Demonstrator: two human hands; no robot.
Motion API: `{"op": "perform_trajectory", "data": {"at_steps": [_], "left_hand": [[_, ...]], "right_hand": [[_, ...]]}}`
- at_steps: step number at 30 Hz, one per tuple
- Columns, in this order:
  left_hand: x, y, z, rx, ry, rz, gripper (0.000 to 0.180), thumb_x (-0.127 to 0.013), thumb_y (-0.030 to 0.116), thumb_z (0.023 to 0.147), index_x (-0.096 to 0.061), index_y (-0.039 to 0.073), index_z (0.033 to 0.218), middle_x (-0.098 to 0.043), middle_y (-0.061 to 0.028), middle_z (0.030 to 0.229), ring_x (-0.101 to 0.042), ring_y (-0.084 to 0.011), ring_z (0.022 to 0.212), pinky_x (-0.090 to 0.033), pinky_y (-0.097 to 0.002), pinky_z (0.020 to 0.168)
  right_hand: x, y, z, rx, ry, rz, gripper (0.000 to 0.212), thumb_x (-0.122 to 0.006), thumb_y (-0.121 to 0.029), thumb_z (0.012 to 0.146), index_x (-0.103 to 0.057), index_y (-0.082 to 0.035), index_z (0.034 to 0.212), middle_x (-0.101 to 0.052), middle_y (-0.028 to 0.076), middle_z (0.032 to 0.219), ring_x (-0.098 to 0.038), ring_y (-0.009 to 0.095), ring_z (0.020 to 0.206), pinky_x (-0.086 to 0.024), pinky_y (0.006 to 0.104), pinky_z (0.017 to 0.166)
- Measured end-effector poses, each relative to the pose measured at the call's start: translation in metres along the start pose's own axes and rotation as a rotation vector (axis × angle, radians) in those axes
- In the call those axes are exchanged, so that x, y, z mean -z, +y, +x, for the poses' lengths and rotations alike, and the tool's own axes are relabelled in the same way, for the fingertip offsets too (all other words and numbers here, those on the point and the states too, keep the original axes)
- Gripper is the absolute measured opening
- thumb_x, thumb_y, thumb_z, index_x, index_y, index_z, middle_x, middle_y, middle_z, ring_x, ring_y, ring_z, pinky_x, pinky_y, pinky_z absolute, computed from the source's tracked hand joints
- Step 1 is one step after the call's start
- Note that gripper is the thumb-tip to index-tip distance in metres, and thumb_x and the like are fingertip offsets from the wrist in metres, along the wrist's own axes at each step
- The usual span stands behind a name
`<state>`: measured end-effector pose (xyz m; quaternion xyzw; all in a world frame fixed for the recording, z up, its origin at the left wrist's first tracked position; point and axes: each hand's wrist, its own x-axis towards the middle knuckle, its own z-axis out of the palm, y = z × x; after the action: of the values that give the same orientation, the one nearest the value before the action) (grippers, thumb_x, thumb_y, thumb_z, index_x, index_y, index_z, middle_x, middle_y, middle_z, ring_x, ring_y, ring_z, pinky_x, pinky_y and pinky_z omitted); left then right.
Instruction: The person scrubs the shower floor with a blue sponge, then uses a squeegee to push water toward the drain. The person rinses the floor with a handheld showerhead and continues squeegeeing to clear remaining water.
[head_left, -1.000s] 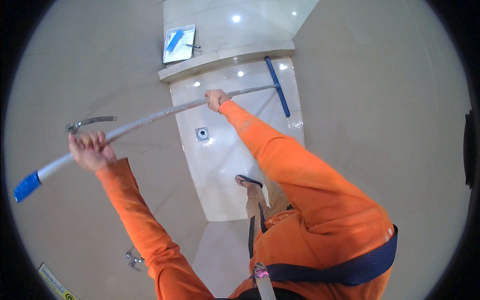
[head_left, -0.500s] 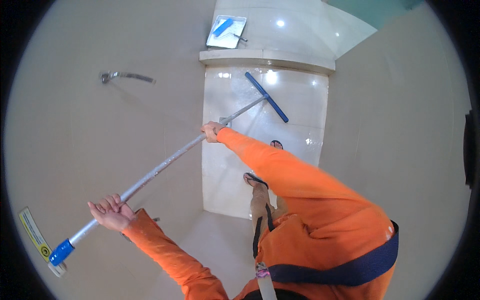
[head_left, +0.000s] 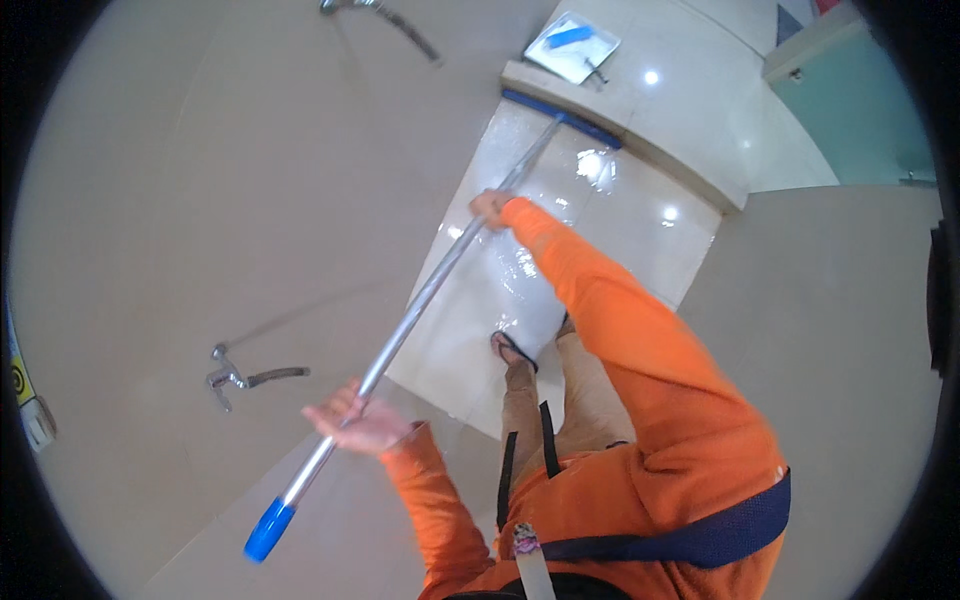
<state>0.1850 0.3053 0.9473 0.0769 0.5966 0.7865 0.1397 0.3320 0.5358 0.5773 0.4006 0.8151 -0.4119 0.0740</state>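
I hold a long floor squeegee [head_left: 428,293] with a silvery metal pole, a blue end grip and a wide blue blade. The blade lies on the wet tiled floor [head_left: 640,235], along the foot of a low raised curb. Well up the pole, my right hand [head_left: 491,208] is closed around it. Lower down, not far above the blue grip, my left hand [head_left: 362,420] wraps the pole, its fingers partly blurred. Both my arms are in orange sleeves.
Beyond the curb [head_left: 680,165] sits a white tray [head_left: 556,58] with a blue roller in it. Metal taps, one a lower tap [head_left: 230,375], stick out from the left wall. A greenish glass panel [head_left: 850,110] stands at the far right. My feet in flip-flops are on the wet floor.
The squeegee blade has moved forward and turned to lie along the curb. Both hands and the pole have swung rightward in view, and the whole view has rotated.
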Motion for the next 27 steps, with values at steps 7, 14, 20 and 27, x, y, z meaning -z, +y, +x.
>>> {"op": "perform_trajectory", "data": {"at_steps": [7,14,20,27], "left_hand": [[0.125,0.002,-0.003,0.065,0.085,0.037,0.049,-0.042,0.035,0.104,-0.027,0.016,0.062,-0.024,0.0025,0.056,-0.029,-0.0120,0.056,-0.038,-0.0341,0.071],[0.228,0.068,-0.018,0.087,0.265,0.034,0.049,-0.045,0.036,0.104,-0.031,0.016,0.061,-0.024,0.0025,0.055,-0.033,-0.0115,0.054,-0.039,-0.0318,0.069],[0.302,0.102,-0.044,0.071,0.268,-0.004,0.048,-0.044,0.036,0.104,-0.033,0.016,0.062,-0.022,0.0031,0.053,-0.029,-0.0108,0.052,-0.037,-0.0302,0.067],[0.331,0.136,-0.045,-0.025,-0.011,-0.032,0.046,-0.038,0.031,0.106,-0.029,0.018,0.062,-0.021,0.0051,0.050,-0.026,-0.0089,0.047,-0.034,-0.0265,0.059]], "right_hand": [[-0.093,-0.030,-0.006,0.195,-0.091,0.034,0.035,-0.061,-0.005,0.069,-0.069,-0.009,0.103,-0.071,0.015,0.098,-0.067,0.036,0.097,-0.053,0.0441,0.083],[-0.201,-0.101,-0.043,0.345,-0.208,0.012,0.039,-0.060,-0.002,0.063,-0.071,-0.009,0.100,-0.070,0.017,0.085,-0.069,0.037,0.087,-0.055,0.0452,0.075],[-0.234,-0.152,-0.093,0.322,-0.286,0.013,0.027,-0.062,-0.003,0.064,-0.068,-0.007,0.090,-0.070,0.016,0.085,-0.068,0.037,0.085,-0.054,0.0456,0.074],[-0.241,-0.196,-0.170,0.112,-0.084,0.074,0.029,-0.071,-0.011,0.069,-0.067,-0.011,0.098,-0.064,0.019,0.094,-0.063,0.038,0.096,-0.052,0.0485,0.080]]}}
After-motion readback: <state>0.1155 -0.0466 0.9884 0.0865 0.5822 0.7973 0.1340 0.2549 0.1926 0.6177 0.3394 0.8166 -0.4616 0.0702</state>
